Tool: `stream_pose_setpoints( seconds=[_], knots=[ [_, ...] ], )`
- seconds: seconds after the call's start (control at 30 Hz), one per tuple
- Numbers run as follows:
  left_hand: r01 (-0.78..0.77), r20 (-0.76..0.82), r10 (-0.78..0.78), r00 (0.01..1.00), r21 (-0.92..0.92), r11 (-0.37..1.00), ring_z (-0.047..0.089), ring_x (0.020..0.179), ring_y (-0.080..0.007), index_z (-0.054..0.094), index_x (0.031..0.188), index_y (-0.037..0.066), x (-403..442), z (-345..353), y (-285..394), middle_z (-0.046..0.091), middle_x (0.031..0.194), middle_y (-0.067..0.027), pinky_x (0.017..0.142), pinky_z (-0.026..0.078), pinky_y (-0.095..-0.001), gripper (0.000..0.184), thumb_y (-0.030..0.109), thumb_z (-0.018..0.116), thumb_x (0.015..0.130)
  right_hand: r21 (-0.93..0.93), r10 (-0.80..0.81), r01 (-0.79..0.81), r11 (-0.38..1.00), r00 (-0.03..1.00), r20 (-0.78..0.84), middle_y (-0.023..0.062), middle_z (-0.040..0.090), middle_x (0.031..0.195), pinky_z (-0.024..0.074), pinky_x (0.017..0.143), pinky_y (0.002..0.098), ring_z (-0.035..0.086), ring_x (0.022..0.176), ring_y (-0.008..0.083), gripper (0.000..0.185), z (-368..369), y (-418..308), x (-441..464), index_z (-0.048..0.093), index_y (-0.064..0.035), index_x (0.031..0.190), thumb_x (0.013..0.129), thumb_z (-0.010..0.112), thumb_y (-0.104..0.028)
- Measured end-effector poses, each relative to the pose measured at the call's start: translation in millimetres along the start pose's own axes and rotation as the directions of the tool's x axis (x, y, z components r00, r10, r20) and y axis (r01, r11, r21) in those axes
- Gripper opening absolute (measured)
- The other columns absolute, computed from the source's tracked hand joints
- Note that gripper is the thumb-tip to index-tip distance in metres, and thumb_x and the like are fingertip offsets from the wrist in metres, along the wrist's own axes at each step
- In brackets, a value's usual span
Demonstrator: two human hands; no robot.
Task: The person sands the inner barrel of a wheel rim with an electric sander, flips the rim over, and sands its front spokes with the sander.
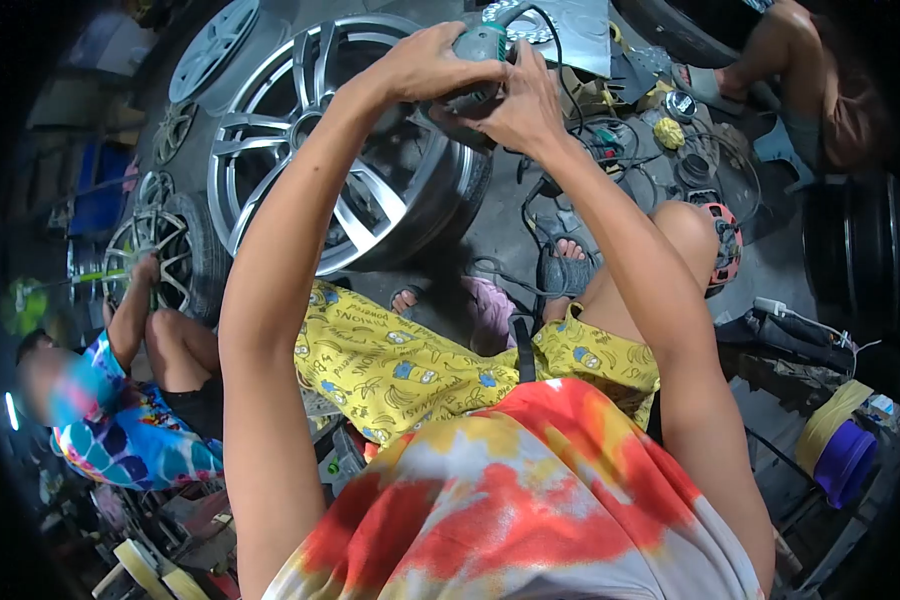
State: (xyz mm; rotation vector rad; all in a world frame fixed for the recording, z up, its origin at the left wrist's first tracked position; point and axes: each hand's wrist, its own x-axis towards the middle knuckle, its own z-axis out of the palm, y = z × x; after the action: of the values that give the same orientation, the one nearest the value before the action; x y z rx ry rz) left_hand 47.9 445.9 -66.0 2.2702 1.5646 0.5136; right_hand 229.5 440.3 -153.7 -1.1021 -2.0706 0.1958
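Observation:
My left hand [435, 65] is closed round the green and dark body of a corded power tool [482, 42], near the top middle. On the tool's right and lower side, my right hand [523, 105] grips it too, fingers wrapped round its darker part. Both hands are over the right edge of a large silver alloy wheel [375, 205], which lies tilted on the floor. The tool's underside is hidden by my hands, so I cannot tell whether it touches the rim. A black cord runs from the tool to the right.
A co-worker [135, 420] sits at the left by another wheel [170, 250]. At the upper right is another person's bare leg [770, 55]. Cables, a yellow ball-like item [668, 133] and a red-black round object [725, 243] lie right. A purple roll [845, 465] is at lower right.

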Motion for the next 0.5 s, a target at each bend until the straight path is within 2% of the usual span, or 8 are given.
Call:
stream_pose_setpoints(
  seconds=[0.03,0.1,0.17,0.2,0.27,0.33,0.43,0.5],
  knots=[
    [-0.006,0.004,0.006,1.000,-0.001,1.000,0.071,0.102,-0.0327,0.063,0.131,-0.008,2,2,2,0.071,0.115,-0.0251,0.093,0.055,-0.0419,0.089,0.066,0.076,0.082,-0.023,0.013,-0.013,1.000,1.000,-0.007,0.0173,0.051,0.125,0.0437,0.093,0.0505,0.050,0.123,0.0362,0.083,2,2,0,0.075,-0.0033,0.105,0.059,0.090,-0.071],
    [-0.059,-0.071,0.061,0.996,0.022,0.998,0.071,0.110,-0.0445,0.070,0.120,-0.009,1,4,10,0.071,0.117,-0.0342,0.096,0.055,-0.0475,0.093,0.072,0.076,0.073,0.044,0.003,-0.002,0.999,0.999,-0.035,0.0178,0.051,0.124,0.0441,0.093,0.0518,0.050,0.123,0.0372,0.083,4,3,-11,0.074,-0.0032,0.110,0.060,0.091,-0.068],
    [-0.033,-0.016,0.035,0.999,0.064,0.997,0.071,0.109,-0.0449,0.071,0.118,-0.008,-11,4,20,0.071,0.117,-0.0341,0.095,0.055,-0.0476,0.091,0.070,0.076,0.071,0.140,-0.013,0.021,0.990,0.998,-0.059,0.0227,0.050,0.126,0.0448,0.094,0.0563,0.049,0.123,0.0429,0.089,8,0,-25,0.065,-0.0016,0.124,0.060,0.095,-0.057],
    [-0.008,0.037,0.004,0.999,0.108,0.994,0.071,0.108,-0.0452,0.071,0.117,-0.007,-20,1,30,0.071,0.116,-0.0339,0.094,0.056,-0.0477,0.089,0.069,0.076,0.070,0.078,-0.102,0.129,0.989,0.955,-0.279,0.0291,0.048,0.130,0.0439,0.096,0.0586,0.048,0.123,0.0482,0.098,30,4,-43,0.057,0.0001,0.132,0.060,0.095,-0.054],
    [0.045,0.162,-0.071,0.984,0.157,0.987,0.068,0.111,-0.0424,0.063,0.130,-0.007,-37,-6,49,0.068,0.122,-0.0298,0.097,0.053,-0.0449,0.090,0.062,0.078,0.075,0.144,-0.059,0.091,0.985,0.976,-0.211,0.0358,0.044,0.138,0.0413,0.105,0.0614,0.045,0.129,0.0541,0.105,30,-7,-61,0.050,0.0007,0.138,0.061,0.095,-0.055],
    [-0.054,0.061,0.045,0.997,0.157,0.986,0.067,0.108,-0.0432,0.062,0.127,-0.007,-54,4,44,0.067,0.119,-0.0288,0.094,0.053,-0.0461,0.088,0.062,0.078,0.075,0.233,-0.024,0.058,0.971,0.989,-0.147,0.0367,0.042,0.141,0.0391,0.108,0.0623,0.043,0.130,0.0567,0.109,21,-23,-73,0.046,0.0036,0.142,0.064,0.094,-0.056],
    [-0.047,0.084,0.034,0.996,0.155,0.987,0.065,0.102,-0.0442,0.059,0.117,-0.006,-77,2,51,0.064,0.111,-0.0278,0.089,0.052,-0.0487,0.080,0.060,0.077,0.075,0.116,-0.027,0.031,0.993,0.999,-0.039,0.0404,0.040,0.143,0.0343,0.115,0.0615,0.040,0.133,0.0597,0.125,30,-33,-89,0.031,0.0127,0.150,0.067,0.090,-0.060],
    [0.040,0.159,-0.062,0.985,0.142,0.989,0.065,0.101,-0.0446,0.058,0.117,-0.005,-89,-6,69,0.063,0.111,-0.0258,0.088,0.052,-0.0500,0.078,0.057,0.079,0.073,0.192,-0.015,0.008,0.981,0.999,0.039,0.0374,0.043,0.144,0.0340,0.116,0.0617,0.041,0.134,0.0584,0.115,21,-39,-95,0.043,0.0084,0.146,0.067,0.090,-0.060]
  ],
)
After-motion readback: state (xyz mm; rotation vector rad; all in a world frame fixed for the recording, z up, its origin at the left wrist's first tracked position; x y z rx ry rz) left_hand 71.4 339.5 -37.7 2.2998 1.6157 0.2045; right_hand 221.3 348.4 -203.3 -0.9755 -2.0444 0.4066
